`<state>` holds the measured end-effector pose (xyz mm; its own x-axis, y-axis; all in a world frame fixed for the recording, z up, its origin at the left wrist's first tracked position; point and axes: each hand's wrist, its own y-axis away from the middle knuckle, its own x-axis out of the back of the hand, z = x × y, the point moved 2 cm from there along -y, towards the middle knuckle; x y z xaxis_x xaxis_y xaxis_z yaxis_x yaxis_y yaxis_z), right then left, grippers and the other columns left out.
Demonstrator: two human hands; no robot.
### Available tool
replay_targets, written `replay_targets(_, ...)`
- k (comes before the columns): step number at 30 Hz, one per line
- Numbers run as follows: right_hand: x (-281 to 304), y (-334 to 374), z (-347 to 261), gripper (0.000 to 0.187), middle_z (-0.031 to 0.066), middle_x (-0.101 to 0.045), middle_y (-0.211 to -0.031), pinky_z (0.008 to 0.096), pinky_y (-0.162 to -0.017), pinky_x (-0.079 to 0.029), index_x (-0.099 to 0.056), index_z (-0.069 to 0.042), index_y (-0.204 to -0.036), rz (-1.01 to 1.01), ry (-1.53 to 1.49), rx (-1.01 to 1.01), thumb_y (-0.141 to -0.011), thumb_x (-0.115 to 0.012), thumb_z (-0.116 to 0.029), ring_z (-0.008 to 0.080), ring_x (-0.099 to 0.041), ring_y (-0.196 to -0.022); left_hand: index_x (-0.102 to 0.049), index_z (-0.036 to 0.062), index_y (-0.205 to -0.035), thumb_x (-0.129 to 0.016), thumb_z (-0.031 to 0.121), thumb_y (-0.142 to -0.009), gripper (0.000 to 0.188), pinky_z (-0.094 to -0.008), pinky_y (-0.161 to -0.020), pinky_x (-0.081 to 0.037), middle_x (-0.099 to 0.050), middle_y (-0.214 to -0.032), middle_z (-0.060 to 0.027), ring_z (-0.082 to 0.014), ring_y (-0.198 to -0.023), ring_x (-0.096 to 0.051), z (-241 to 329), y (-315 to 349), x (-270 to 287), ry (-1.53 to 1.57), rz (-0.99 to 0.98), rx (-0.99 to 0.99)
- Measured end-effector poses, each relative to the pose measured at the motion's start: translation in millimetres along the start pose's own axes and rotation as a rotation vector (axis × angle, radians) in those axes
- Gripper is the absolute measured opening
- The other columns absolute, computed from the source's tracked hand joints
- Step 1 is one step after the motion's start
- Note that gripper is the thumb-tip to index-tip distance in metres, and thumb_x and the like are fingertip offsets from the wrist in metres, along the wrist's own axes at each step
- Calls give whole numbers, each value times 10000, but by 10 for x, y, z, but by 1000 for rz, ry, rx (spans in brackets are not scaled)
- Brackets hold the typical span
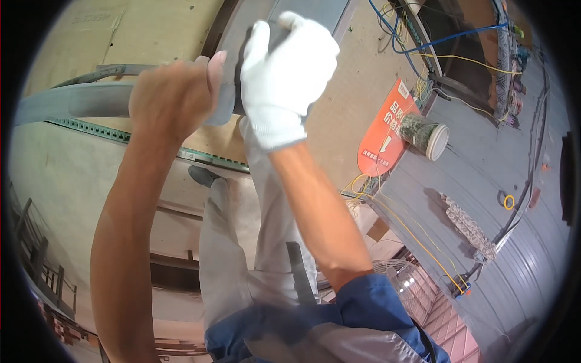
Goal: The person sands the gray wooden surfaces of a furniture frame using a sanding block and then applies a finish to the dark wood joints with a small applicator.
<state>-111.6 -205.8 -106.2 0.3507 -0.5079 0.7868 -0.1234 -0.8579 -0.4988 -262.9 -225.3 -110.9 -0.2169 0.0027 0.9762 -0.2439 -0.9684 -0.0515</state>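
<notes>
The bare left hand (175, 97) is wrapped around the grey bar (100, 100) close to its right end; the fingers appear curled shut on it, with the thumb lying toward that end. The bar lies above the green edging strip (91, 130) at the near edge of the tan board (345, 121), extending leftward past the hand. Judged by appearance, it is stiff, moderately light and smooth enough to slip under a bare palm; a full-hand hold near the end, plus support farther along its length, would suit it, keeping the skin off its edges. The white-gloved right hand (290, 72) is over the grey panel (248, 18), beside the bar's end. Its thumb and forefinger are spread apart and the other fingers curl under; whether they grip anything cannot be told. Farther out, the red sign (381, 130) sits at the right edge of the tan board, with the stained bucket (417, 133) just beside it and the blue hose (460, 36) beyond.
</notes>
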Motion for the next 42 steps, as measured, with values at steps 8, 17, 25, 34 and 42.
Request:
replay_targets(8,42,86,1,246,147,-594,-952,506,-841,-428,-644,-28,-928,16,28,-127,-880,-719,-257,370,-564,-979,-668,50,-607,-468,324,-1085,586,-455,-543,-522,-643,-614,-213,-380,-518,-628,63,-52,9,-72,-39,-50)
replay_targets(17,-234,-118,89,312,201,-614,-1090,524,-929,-418,-643,-36,-989,-55,74,-200,-952,-633,-346,387,-555,-1085,-678,74,-641,-440,365,-1092,587,-509,-553,-514,-649,-628,-202,-419,-546,-633,-44,-29,-66,-65,-130,-7)
replay_targets(25,-840,-1790,619,254,226,-658,-980,489,-875,-503,-652,-18,-937,72,206,-8,-948,-632,-271,400,-637,-965,-731,95,-859,-459,299,-1086,408,-499,-613,-540,-698,-709,-171,-408,-631,-662,51,-61,19,88,-171,23)
replay_targets(34,-245,-148,155,245,134,-610,-898,500,-820,-448,-618,-89,-923,41,-60,-131,-907,-687,-324,355,-596,-904,-728,133,-834,-445,313,-1087,420,-474,-570,-538,-703,-689,-133,-373,-579,-664,-25,-20,15,17,-167,-19)
replay_targets(42,-218,-620,470,352,161,-639,-806,514,-779,-448,-664,-46,-845,-165,15,-339,-904,-658,-393,367,-595,-744,-692,106,-707,-496,348,-1071,480,-483,-521,-502,-661,-632,-158,-392,-545,-631,-7,-104,74,11,-82,-19)
